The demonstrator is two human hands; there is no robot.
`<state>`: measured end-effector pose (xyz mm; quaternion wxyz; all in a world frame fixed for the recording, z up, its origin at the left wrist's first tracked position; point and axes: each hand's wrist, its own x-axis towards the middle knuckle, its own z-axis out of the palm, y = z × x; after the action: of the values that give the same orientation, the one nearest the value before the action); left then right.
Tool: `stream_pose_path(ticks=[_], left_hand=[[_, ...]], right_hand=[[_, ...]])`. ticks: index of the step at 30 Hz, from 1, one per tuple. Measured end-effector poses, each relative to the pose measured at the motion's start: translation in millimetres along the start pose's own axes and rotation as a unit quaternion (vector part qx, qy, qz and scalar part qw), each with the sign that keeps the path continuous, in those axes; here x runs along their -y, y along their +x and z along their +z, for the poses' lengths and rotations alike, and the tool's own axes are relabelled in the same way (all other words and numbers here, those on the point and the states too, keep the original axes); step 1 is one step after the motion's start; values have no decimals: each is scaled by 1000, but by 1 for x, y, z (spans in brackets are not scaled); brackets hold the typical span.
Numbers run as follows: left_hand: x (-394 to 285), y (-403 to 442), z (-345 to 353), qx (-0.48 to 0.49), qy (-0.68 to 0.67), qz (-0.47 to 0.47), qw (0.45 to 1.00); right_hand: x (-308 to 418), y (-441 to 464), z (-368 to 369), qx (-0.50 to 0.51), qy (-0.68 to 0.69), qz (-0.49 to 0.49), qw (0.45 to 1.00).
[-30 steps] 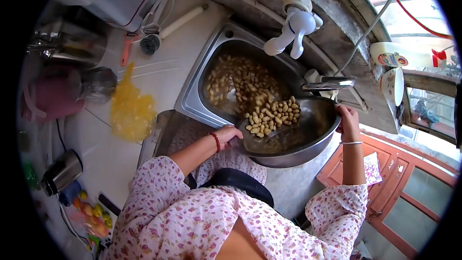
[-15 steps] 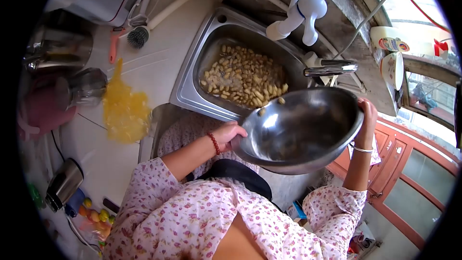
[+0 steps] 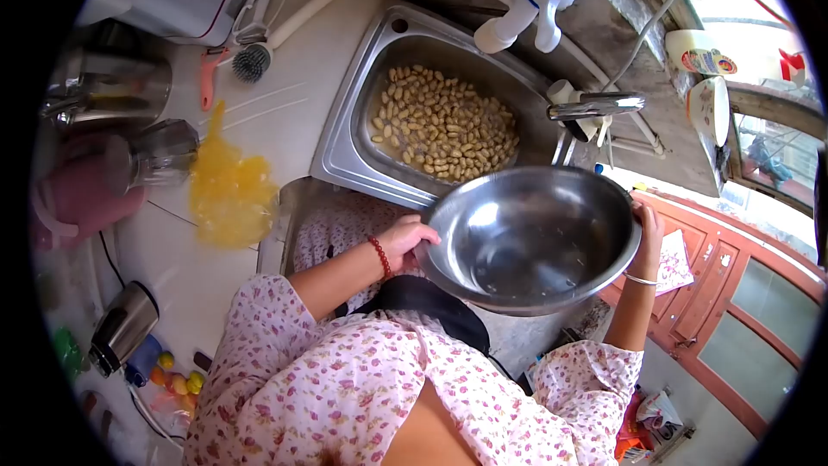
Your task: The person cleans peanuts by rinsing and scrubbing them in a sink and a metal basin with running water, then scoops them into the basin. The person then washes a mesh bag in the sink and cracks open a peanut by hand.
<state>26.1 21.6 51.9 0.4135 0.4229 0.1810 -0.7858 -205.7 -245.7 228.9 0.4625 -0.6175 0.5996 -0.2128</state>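
1. A person's left hand (image 3: 407,242) and right hand (image 3: 649,226) hold a wide metal bowl (image 3: 500,250) by opposite sides of its rim. One second earlier it was tipped toward the sink (image 3: 332,147), peanuts (image 3: 444,121) heaped at its lip; now it sits closer to level, a few small pale bits inside.

2. The peanuts lie together in the sink basin, in shallow, cloudy water. Half a second ago, two were still at the bowl's lip.

3. The left fingers are closed on the rim, thumb on top; the right fingers grip the opposite edge. The undersides of both grips are hidden.

4. The bowl's far edge overlaps the sink's near corner in the view; whether they touch, one cannot tell. The metal faucet (image 3: 595,106) juts out just beyond the bowl's far side.

5. To the left, a strip of pale desk (image 3: 328,52) separates the sink from a yellow bag (image 3: 228,194) and a round-headed brush (image 3: 252,62). To the right, open room lies between the bowl and the red cabinet (image 3: 724,293), well apart from it.
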Motion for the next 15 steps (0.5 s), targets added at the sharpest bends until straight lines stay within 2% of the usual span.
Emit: stream_pose_path(ticks=[1,3,5,8,9,11,15], left_hand=[[-4,-6,-2,-42,36,46,997],[-20,-26,-6,-45,61,165,983],[-26,-34,-17,-88,20,273,958],[-47,-69,-23,-164,51,379,909],[-55,-75,-34,-192,75,391,897],[-75,-91,-49,-175,115,440,873],[-109,-102,-89,-224,190,508,810]], right_hand=[[6,-9,5,14,-2,13,1000],[1,-20,13,7,28,52,998],[-22,-21,24,-14,-46,58,997],[-37,-23,51,76,11,126,989],[-54,-18,60,105,45,138,984],[-64,-14,86,170,41,152,973],[-73,-6,153,223,50,107,968]])
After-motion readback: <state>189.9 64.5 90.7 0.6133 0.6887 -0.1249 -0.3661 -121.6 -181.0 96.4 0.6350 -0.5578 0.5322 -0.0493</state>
